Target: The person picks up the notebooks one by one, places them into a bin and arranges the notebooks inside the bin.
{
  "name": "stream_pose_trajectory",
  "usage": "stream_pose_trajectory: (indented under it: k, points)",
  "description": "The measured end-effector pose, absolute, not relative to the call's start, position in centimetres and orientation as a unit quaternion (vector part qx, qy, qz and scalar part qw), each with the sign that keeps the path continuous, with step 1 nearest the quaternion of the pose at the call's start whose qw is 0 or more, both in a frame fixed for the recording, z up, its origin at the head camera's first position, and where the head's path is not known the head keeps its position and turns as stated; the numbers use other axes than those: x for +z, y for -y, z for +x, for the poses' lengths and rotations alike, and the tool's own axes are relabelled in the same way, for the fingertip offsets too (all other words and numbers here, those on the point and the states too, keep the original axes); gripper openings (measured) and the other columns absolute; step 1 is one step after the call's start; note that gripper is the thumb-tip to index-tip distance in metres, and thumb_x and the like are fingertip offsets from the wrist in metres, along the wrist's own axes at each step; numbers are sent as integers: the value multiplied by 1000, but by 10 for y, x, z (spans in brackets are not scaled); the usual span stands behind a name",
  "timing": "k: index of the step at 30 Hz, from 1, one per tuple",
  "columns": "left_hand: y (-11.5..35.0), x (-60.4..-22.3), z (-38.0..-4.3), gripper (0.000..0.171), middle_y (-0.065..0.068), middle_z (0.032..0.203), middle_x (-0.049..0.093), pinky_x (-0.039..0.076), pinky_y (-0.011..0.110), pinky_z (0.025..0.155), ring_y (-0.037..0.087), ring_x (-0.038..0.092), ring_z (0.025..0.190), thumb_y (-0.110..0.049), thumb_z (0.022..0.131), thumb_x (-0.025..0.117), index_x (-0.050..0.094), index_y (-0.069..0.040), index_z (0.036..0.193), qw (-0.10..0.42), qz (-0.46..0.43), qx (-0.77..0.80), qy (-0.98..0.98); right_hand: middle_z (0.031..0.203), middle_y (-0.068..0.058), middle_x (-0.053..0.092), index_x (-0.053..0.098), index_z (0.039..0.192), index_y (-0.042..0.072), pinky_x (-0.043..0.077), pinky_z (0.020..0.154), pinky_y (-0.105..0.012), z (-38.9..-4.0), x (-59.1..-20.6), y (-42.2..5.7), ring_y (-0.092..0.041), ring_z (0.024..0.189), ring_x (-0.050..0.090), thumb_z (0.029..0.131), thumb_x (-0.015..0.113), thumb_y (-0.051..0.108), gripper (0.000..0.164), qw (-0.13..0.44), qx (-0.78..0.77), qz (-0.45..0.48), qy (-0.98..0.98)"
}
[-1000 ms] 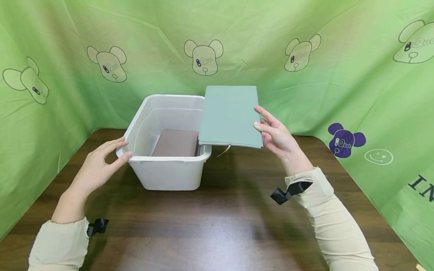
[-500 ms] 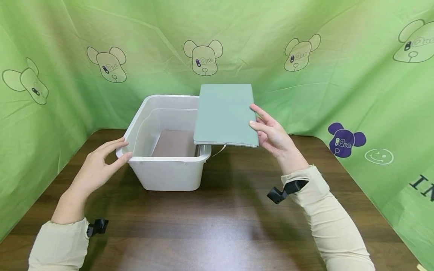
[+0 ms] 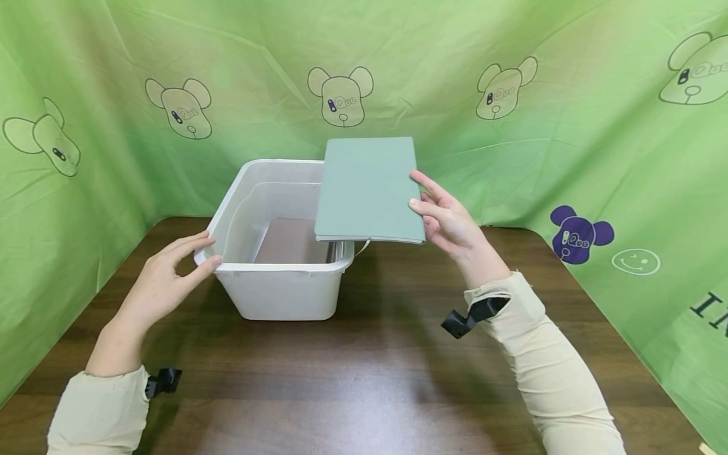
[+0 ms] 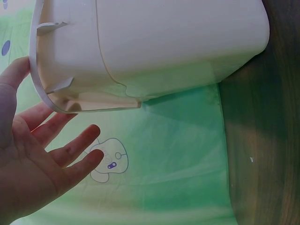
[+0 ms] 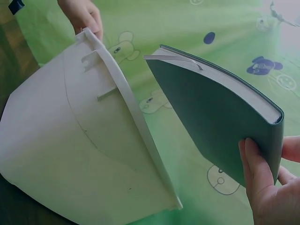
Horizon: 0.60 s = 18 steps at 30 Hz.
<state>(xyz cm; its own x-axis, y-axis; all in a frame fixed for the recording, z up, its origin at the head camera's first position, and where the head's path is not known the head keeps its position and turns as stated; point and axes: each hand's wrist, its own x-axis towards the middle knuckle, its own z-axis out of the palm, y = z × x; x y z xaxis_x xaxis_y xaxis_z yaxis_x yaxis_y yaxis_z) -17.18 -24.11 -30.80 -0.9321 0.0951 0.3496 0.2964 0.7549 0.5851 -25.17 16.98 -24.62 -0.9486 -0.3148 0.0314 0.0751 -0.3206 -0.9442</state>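
A pale green notebook [image 3: 368, 189] with a thin ribbon marker [image 3: 362, 248] is held in the air by my right hand [image 3: 449, 224], thumb on one cover and fingers on the other. Its left part overhangs the right rim of a white plastic bin [image 3: 284, 292]. In the right wrist view, the notebook [image 5: 220, 108] appears apart from the rim, its white page edges showing. My left hand [image 3: 162, 278] holds the bin's near left rim corner; in the left wrist view, the ring and little fingers [image 4: 84, 161] extend free of it. A brown book-like item [image 3: 292, 241] lies inside the bin.
A dark wooden table [image 3: 341, 379] carries the bin. Green cloth [image 3: 421, 82] printed with bear heads hangs behind and along both sides. Black camera mounts sit on the left wrist [image 3: 163, 382] and right wrist [image 3: 474, 316].
My right hand has carried the notebook leftward and slightly up, further over the bin's right side. The left hand and the bin stay where they were.
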Motion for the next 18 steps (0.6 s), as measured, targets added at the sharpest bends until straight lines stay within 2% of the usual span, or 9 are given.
stream_pose_trajectory:
  k: [2, 4, 5, 7, 9, 11, 18]
  points:
    - [241, -308, -172, 50, 11, 145, 43, 31, 64, 101, 38, 36, 135, -40, 91, 58, 54, -9, 131, 151, -106, -334, 925, 157, -7, -20, 24, 149, 22, 40, 52, -7, -252, -246, -168, 5, 76, 51, 94, 42, -3, 63, 122, -801, -106, -576]
    - [241, -308, -172, 50, 11, 146, 43, 31, 64, 101, 38, 36, 135, -40, 91, 58, 54, -9, 131, 150, -106, -333, 925, 157, -7, -20, 23, 149, 21, 43, 56, -7, -252, -246, -166, 3, 88, 53, 94, 42, -4, 63, 124, -801, -107, -575]
    - [241, -308, -172, 50, 11, 146, 43, 31, 64, 101, 38, 36, 135, -40, 91, 58, 53, -9, 131, 151, -106, -333, 925, 157, -7, -20, 23, 149, 21, 44, 57, -7, -253, -246, -165, 3, 88, 53, 94, 42, -4, 63, 124, -802, -106, -575]
    - [241, -309, -172, 50, 11, 145, 43, 31, 64, 101, 39, 36, 134, -39, 91, 58, 54, -9, 131, 152, -107, -332, 925, 157, -7, -19, 23, 149, 21, 43, 55, -7, -253, -246, -164, 3, 74, 52, 94, 41, -5, 63, 124, -803, -105, -573]
    - [241, -309, -172, 50, 11, 145, 43, 31, 64, 101, 38, 36, 134, -39, 91, 58, 54, -10, 131, 153, -107, -332, 925, 157, -8, -18, 24, 149, 20, 43, 52, -8, -254, -246, -162, 0, 58, 42, 94, 41, -5, 63, 124, -806, -104, -569]
    - [241, -309, -172, 50, 11, 145, 44, 31, 64, 101, 38, 37, 134, -39, 91, 58, 54, -10, 130, 154, -107, -332, 924, 157, -8, -17, 24, 149, 21, 40, 48, -7, -255, -247, -161, 0, 50, 35, 94, 41, -5, 63, 124, -806, -102, -570]
    - [241, -310, -173, 48, 11, 144, 45, 31, 63, 101, 38, 38, 133, -38, 91, 58, 55, -9, 129, 158, -110, -333, 923, 158, -8, -16, 25, 148, 21, 37, 44, -7, -258, -249, -156, 0, 48, 34, 94, 40, -6, 63, 126, -811, -99, -563]
